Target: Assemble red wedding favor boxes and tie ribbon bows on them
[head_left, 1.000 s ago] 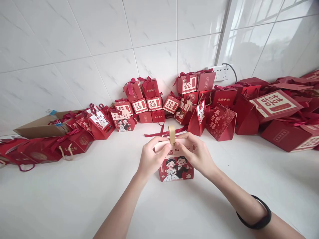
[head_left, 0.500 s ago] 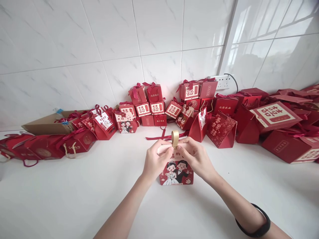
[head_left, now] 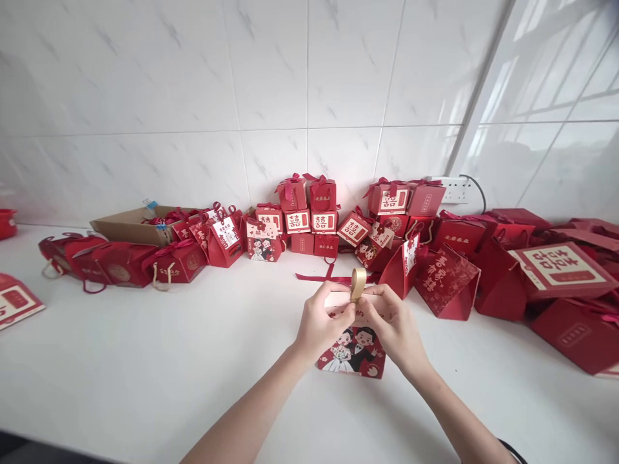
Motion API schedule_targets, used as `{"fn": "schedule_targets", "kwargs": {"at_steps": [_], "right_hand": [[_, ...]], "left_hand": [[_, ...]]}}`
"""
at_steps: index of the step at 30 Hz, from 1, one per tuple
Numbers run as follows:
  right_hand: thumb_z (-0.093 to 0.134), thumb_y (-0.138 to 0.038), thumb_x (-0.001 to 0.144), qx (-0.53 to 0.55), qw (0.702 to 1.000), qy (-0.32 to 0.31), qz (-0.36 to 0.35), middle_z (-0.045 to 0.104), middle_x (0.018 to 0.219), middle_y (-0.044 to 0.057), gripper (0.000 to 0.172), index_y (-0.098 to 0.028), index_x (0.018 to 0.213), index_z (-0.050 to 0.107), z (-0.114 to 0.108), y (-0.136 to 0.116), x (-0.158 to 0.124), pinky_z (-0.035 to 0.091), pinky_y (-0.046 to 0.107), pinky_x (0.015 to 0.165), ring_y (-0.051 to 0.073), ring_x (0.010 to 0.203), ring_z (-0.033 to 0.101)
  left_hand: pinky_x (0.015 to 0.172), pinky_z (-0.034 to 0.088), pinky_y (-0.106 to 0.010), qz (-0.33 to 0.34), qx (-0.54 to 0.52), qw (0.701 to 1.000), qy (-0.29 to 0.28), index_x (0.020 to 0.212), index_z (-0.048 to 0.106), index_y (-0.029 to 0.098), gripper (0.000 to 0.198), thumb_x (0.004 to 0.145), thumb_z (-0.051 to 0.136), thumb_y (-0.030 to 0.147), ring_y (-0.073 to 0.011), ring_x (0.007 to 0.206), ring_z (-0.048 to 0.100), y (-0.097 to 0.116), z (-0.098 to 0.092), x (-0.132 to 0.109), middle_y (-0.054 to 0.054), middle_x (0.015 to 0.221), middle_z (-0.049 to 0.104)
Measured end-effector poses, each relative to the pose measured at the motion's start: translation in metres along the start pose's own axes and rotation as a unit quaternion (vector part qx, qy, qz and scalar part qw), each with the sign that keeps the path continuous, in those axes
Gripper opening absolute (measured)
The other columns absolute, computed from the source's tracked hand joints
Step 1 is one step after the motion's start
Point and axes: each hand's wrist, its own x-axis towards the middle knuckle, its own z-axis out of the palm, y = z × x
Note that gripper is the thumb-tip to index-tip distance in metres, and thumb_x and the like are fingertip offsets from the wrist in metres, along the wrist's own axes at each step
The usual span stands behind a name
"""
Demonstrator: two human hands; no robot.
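A red and cream gift box point(head_left: 351, 361) with a cartoon bride and groom stands on the white tabletop in front of me. From its top edge rises a loop of gold ribbon point(head_left: 358, 282). My left hand point(head_left: 323, 322) pinches the left part of that edge, thumb on the near face and fingers behind. On the right part, my right hand point(head_left: 391, 319) pinches in the same way, its thumb near the ribbon's base. My hands cover much of the box's upper face. Just behind lies a dark red ribbon point(head_left: 319, 278) on the table.
Red gift boxes point(head_left: 311, 222) are stacked along the tiled wall. A cardboard tray point(head_left: 128, 227) holds more at the back left. Tent-shaped red boxes point(head_left: 447, 280) and a large pile point(head_left: 570, 335) stand to the right. A power strip point(head_left: 454, 190) rests against the wall.
The view has swung left, so more of the table's left side shows. Both hands keep their pinch on the gift box's top edge, with little change in their grip.
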Motion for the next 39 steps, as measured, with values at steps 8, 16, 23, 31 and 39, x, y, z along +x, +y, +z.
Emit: {"fn": "schedule_targets", "kwargs": {"at_steps": [8, 16, 23, 31, 39], "right_hand": [[0.055, -0.049, 0.084, 0.007, 1.000, -0.001, -0.002, 0.067, 0.073, 0.001, 0.028, -0.021, 0.082, 0.052, -0.001, 0.001, 0.000, 0.048, 0.025, 0.061, 0.017, 0.069, 0.064], [0.056, -0.049, 0.083, -0.001, 1.000, 0.002, 0.003, 0.068, 0.073, 0.002, 0.029, -0.021, 0.081, 0.051, -0.001, 0.000, -0.003, 0.049, 0.025, 0.061, 0.018, 0.068, 0.064], [0.053, -0.049, 0.085, -0.045, 0.999, -0.003, -0.022, 0.066, 0.068, 0.000, 0.029, -0.021, 0.077, 0.050, -0.004, -0.002, -0.002, 0.047, 0.024, 0.055, 0.016, 0.062, 0.062], [0.053, -0.033, 0.088, -0.205, 0.947, 0.048, -0.244, 0.063, 0.087, 0.005, 0.018, -0.020, 0.100, 0.058, -0.007, 0.003, 0.002, 0.048, 0.026, 0.062, 0.017, 0.075, 0.061], [0.048, -0.029, 0.092, -0.296, 0.899, 0.089, -0.310, 0.058, 0.069, 0.004, 0.017, -0.017, 0.088, 0.058, -0.003, 0.006, 0.007, 0.045, 0.028, 0.058, 0.016, 0.063, 0.054]], "left_hand": [[0.068, 0.054, -0.024, -0.080, -0.113, 0.989, 0.059, 0.105, 0.053, 0.019, 0.040, 0.068, 0.069, 0.021, -0.0163, 0.077, 0.066, 0.007, 0.006, -0.003, -0.004, 0.090, 0.067], [0.062, 0.049, -0.022, -0.098, -0.110, 0.989, 0.007, 0.072, 0.067, 0.013, 0.013, 0.070, 0.067, 0.026, -0.0167, 0.071, 0.064, 0.003, 0.003, -0.002, -0.005, 0.073, 0.069], [0.062, 0.048, -0.023, -0.084, -0.085, 0.993, -0.008, 0.074, 0.069, 0.012, 0.015, 0.070, 0.067, 0.027, -0.0184, 0.073, 0.064, 0.000, 0.001, -0.002, -0.005, 0.075, 0.071], [0.058, 0.045, -0.022, -0.060, -0.057, 0.996, 0.011, 0.065, 0.060, 0.013, 0.019, 0.066, 0.069, 0.029, -0.0149, 0.064, 0.058, 0.002, 0.000, 0.000, -0.003, 0.066, 0.063], [0.057, 0.044, -0.022, -0.071, -0.013, 0.997, 0.030, 0.067, 0.057, 0.014, 0.021, 0.065, 0.068, 0.031, -0.0124, 0.061, 0.054, 0.002, 0.000, 0.001, 0.000, 0.064, 0.057]]}}
